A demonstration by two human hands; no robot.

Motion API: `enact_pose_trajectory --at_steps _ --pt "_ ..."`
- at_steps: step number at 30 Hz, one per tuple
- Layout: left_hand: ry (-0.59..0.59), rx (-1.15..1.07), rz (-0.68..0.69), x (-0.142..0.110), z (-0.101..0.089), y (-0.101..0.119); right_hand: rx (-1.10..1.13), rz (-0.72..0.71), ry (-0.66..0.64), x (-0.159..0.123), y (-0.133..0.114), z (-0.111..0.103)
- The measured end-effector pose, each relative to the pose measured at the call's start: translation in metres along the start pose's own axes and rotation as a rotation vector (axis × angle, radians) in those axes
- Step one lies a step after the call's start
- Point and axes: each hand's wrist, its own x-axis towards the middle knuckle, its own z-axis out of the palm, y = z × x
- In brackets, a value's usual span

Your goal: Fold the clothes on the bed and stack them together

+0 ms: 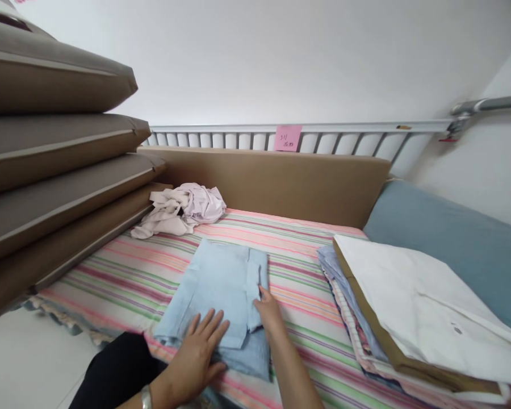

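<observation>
A light blue garment (221, 278), partly folded into a rough rectangle, lies on a striped bed sheet (302, 255). Its exact kind is hard to make out, though a narrow strip is turned in along the right side. My left hand (198, 352), with a silver bracelet at the wrist, rests on the garment's near left part, fingers spread. At the right edge my right hand (267, 309) has its thumb and fingers closed on the turned-in strip; the fingertips are partly hidden by the cloth.
To the right is a pile of folded clothes (409, 301), white on top. Crumpled pale cloth (191, 207) lies at the back left beside stacked brown cushions (68, 136). A brown panel (272, 182), a white radiator (238, 140) and a blue-grey cushion (451, 238) border the bed.
</observation>
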Motion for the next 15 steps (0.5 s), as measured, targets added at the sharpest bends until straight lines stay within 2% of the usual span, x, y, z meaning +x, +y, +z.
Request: enact_pose_trajectory --at_steps 4,10,13,15 --pt "-0.037 -0.011 -0.020 -0.005 0.014 0.000 -0.102 -0.001 0.057 0.001 0.003 -0.007" --pt "-0.058 0.014 -0.050 -0.003 0.021 0.000 -0.222 -0.036 0.142 -0.007 -0.013 -0.027" --pt "-0.068 0.024 -0.073 0.000 0.023 0.005 -0.190 0.011 0.184 -0.009 -0.016 -0.040" --pt "-0.081 0.016 -0.088 0.002 0.020 0.010 -0.125 0.065 0.155 -0.011 -0.012 -0.044"
